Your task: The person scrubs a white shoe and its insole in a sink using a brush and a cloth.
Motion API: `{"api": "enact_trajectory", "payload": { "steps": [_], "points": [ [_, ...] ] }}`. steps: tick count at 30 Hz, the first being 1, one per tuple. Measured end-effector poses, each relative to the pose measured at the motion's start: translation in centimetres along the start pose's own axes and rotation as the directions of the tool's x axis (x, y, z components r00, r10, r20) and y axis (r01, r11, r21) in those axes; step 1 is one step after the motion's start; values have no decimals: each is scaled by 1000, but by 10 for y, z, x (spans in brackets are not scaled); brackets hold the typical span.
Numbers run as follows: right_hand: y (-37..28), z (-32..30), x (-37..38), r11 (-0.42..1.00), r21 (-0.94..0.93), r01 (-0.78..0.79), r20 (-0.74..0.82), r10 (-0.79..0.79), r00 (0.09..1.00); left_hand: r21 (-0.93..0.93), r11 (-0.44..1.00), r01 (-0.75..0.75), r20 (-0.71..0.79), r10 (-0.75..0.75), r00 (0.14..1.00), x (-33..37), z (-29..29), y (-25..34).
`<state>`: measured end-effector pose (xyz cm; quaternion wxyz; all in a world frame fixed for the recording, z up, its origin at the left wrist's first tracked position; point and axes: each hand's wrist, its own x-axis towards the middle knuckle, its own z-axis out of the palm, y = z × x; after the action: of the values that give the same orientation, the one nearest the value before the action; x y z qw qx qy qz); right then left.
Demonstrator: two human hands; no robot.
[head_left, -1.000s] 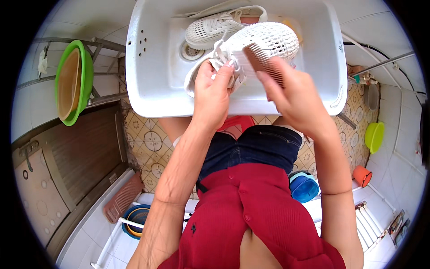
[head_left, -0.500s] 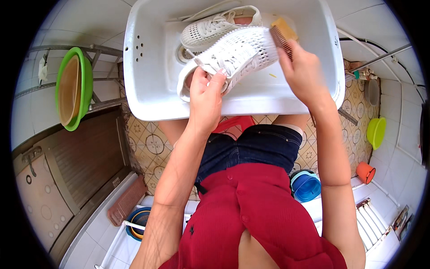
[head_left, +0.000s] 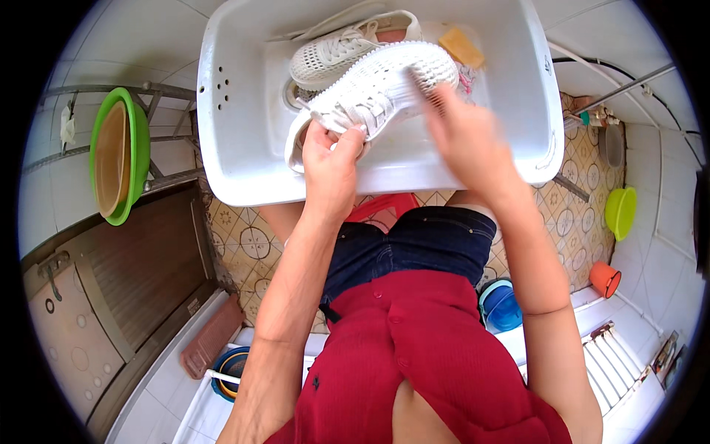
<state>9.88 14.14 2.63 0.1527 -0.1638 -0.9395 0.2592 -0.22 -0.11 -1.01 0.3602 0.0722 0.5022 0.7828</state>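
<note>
A white mesh sneaker [head_left: 377, 89] lies tilted across the white sink [head_left: 237, 148]. My left hand [head_left: 333, 159] grips it at the heel opening, near the laces. My right hand [head_left: 462, 137] is blurred with motion over the shoe's toe half, its fingers closed on a scrubbing brush that is mostly hidden against the mesh. A second white sneaker [head_left: 336, 48] rests behind the first, deeper in the sink. A yellow block of soap [head_left: 462, 46] sits at the sink's far right corner.
A green basin holding a brown bowl [head_left: 118, 155] stands on a rack at the left. On the patterned tile floor are a lime bucket [head_left: 621, 211], an orange cup [head_left: 605, 277] and a blue container [head_left: 503, 307]. A wooden door [head_left: 148, 281] is at the lower left.
My right hand has come back from the soap corner and swept down along the shoe toward me. My left hand keeps its hold on the heel.
</note>
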Motion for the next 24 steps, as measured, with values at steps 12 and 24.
{"api": "enact_trajectory", "payload": {
  "steps": [12,24],
  "points": [
    [21,-37,-25,881,222,-417,-26,433,901,3,973,230,55,-229,972,12,3,9],
    [-16,-9,-16,916,305,-259,-34,283,959,321,935,-153,92,131,987,-26,-12,-1]
  ]
}}
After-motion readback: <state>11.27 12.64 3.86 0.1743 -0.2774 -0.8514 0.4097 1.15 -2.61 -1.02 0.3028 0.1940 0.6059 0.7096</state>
